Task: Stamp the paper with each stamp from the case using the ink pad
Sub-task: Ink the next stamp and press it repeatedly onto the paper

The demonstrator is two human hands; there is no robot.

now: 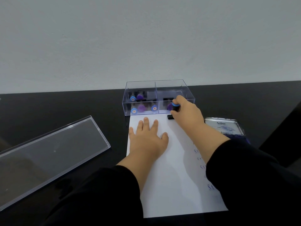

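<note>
A white paper (172, 176) lies on the black table, with several faint blue stamp marks down its right side, partly hidden by my right sleeve. My left hand (149, 137) rests flat on the paper, fingers spread. My right hand (185, 111) grips a black stamp with a blue cap (175, 108), its base pressed on the paper's far right corner. Just behind stands the clear plastic case (184, 88), holding several stamps with blue and purple caps (141, 108). The ink pad (225, 128) sits open to the right of the paper.
The case's clear lid (48, 154) lies on the table to the left. The black table (65, 108) ends at a pale wall right behind the case. My black sleeves cover the near part of the table.
</note>
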